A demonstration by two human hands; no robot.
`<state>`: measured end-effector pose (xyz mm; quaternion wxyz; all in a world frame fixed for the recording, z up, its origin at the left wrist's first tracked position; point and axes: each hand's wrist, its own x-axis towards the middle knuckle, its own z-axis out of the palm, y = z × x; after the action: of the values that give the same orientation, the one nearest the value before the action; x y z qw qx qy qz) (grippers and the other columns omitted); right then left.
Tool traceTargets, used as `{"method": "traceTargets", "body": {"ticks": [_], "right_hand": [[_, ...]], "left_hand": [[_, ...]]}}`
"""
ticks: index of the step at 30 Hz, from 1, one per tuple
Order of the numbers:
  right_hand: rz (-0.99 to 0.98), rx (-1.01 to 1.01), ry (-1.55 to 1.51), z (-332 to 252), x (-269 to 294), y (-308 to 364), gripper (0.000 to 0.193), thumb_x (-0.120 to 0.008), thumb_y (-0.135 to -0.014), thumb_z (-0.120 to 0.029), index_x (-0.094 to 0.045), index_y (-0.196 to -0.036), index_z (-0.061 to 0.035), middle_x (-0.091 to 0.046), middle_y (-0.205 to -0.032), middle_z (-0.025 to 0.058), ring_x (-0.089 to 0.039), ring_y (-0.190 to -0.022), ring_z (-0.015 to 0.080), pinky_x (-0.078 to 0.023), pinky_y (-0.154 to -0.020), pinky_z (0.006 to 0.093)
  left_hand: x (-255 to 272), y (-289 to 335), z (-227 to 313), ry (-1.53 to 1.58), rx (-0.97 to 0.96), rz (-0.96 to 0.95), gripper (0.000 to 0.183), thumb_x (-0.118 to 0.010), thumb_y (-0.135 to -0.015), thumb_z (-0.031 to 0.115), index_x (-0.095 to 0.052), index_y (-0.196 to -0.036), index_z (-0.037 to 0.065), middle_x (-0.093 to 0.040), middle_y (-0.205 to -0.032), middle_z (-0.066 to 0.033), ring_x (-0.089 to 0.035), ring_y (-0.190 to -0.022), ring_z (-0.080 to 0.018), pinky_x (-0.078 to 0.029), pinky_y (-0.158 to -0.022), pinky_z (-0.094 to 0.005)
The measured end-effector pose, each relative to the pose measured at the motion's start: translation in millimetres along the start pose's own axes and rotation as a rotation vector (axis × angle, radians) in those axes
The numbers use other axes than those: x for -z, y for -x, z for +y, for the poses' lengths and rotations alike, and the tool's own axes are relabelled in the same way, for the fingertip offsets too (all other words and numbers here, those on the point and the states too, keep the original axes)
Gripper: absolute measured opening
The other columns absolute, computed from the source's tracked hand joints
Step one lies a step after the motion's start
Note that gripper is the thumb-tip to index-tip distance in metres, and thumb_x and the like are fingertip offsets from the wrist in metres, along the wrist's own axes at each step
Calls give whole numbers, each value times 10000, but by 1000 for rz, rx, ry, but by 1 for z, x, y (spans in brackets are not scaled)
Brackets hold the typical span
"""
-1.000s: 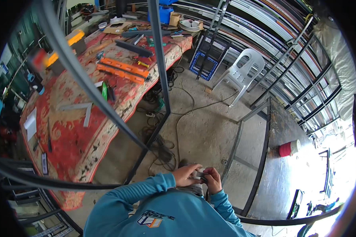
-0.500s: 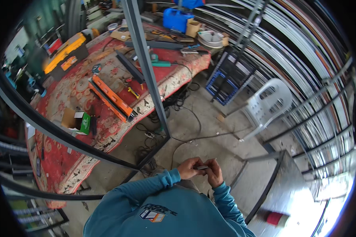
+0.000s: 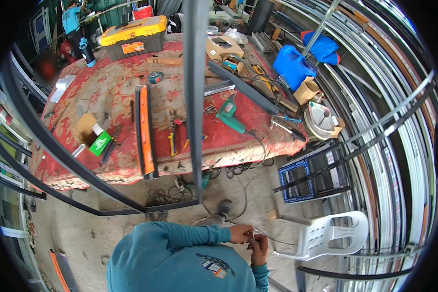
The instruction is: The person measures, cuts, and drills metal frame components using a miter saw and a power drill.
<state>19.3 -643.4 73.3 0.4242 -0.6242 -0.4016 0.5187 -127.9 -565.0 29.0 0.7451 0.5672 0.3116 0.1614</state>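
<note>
Close together at the lower middle, in front of my body, are my left hand (image 3: 239,234) and my right hand (image 3: 259,249). The fingers of both are bent and closed around a small, thin metal piece (image 3: 251,237). Most of the piece is hidden by the fingers, so its exact kind cannot be made out. Just ahead of my hands, a dark metal frame (image 3: 192,146) stands upright. Its lower bar runs low in front of the cloth-covered table.
On the red patterned table (image 3: 117,97) lie an orange level-like bar (image 3: 146,129), pliers (image 3: 173,138), a green power tool (image 3: 230,117) and a yellow-topped toolbox (image 3: 134,36). A white plastic chair (image 3: 321,238) is at right, beside racks of metal profiles (image 3: 392,121). Cables (image 3: 168,197) trail underneath.
My view has swung to the right-hand tilt's opposite, so the table now lies straighter ahead and the chair lower. Both hands appear lower in view, still together on the small piece.
</note>
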Motion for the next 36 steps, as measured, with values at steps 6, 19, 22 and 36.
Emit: {"method": "traceTargets", "body": {"ticks": [6, 19, 22, 36], "right_hand": [[22, 86, -34, -49, 72, -125, 190, -552, -850, -78, -505, -1030, -41, -581, -880, 40, -546, -722, 104, -464, -612, 241], [-296, -165, -307, -155, 59, -363, 231, -564, -802, -64, -553, -1033, -55, -590, -893, 50, -576, -752, 131, -478, -611, 259], [-547, -123, -141, -170, 53, -424, 205, -540, -794, -24, -566, -997, -34, -590, -872, 49, -572, -753, 131, -483, -621, 269], [-1308, -17, 181, -203, -51, -642, 174, -562, -852, -27, -526, -1022, -47, -561, -906, 19, -552, -838, 96, -463, -733, 255]], "left_hand": [[37, -137, 61, -269, -188, 69, 188, -635, -815, 169, -571, -954, 60, -622, -857, -107, -619, -773, -207, -504, -684, -356], [199, -211, 180, -317, -309, 347, 348, -705, -794, 250, -532, -1006, 34, -628, -820, -139, -644, -784, -283, -507, -701, -391], [290, -186, 178, -446, -330, 556, 437, -756, -742, 251, -574, -1078, 39, -644, -952, -137, -634, -873, -256, -508, -754, -377], [460, -81, 125, -409, 1004, 1742, 611, -781, -655, 294, -550, -1178, 77, -632, -1094, -180, -588, -1070, -320, -461, -910, -412]]}}
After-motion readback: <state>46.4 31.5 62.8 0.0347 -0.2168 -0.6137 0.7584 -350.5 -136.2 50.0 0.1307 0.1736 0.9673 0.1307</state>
